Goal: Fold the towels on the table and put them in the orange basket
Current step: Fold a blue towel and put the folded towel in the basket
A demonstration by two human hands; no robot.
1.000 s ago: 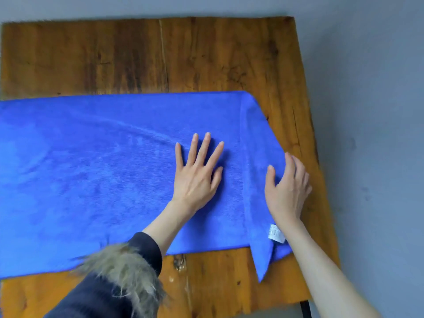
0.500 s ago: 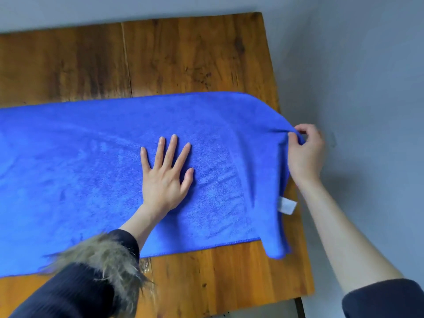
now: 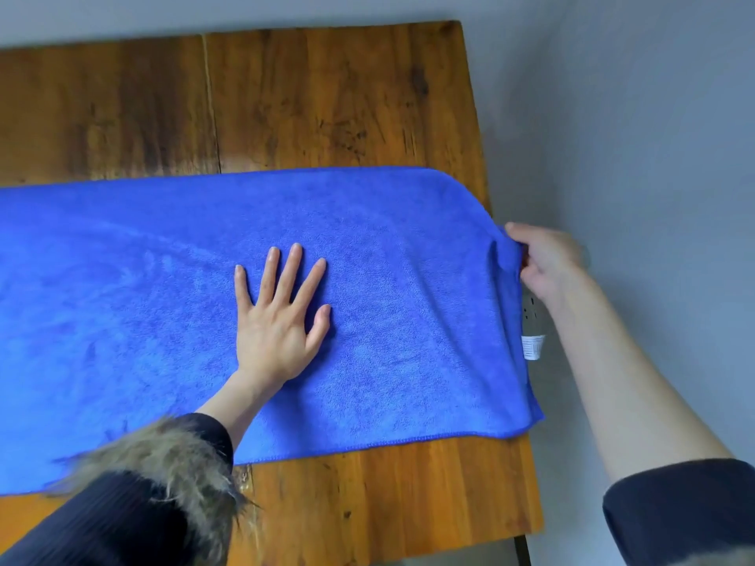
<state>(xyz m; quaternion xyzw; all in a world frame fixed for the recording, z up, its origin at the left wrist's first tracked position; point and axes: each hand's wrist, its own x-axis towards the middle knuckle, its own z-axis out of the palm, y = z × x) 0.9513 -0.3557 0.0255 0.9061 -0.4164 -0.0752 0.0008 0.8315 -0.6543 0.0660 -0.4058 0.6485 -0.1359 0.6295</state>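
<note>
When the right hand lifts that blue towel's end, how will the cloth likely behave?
Probably floppy: the blue towel bunches where the right hand pinches it and droops over the table edge. Likely light. It may slide unless the flat left hand pins it.

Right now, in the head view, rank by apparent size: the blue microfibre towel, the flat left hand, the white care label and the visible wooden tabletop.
1. Blue microfibre towel and visible wooden tabletop: look alike, unranked.
2. Flat left hand.
3. White care label, smallest.
</note>
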